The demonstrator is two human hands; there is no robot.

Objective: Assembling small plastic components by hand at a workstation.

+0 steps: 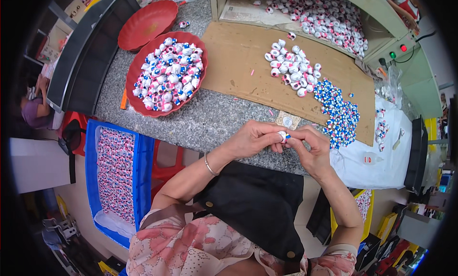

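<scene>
While my left hand (253, 138) pinches the small white toy piece (282, 135) steady over the granite counter edge (205, 125), my right hand (307, 145) fingertips press its blue part, loose piles within reach.

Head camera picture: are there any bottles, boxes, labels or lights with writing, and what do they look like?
Small glue bottle: lying on the white cloth, clear with a red label.
Square tag: on the counter beyond the hands, pale with a round mark.
Two lamps: on the green box, one green, one red.

A heaped tray (138, 80) lies left of the cardboard sheet (238, 61), apparently two piles (292, 68) on it.
</scene>
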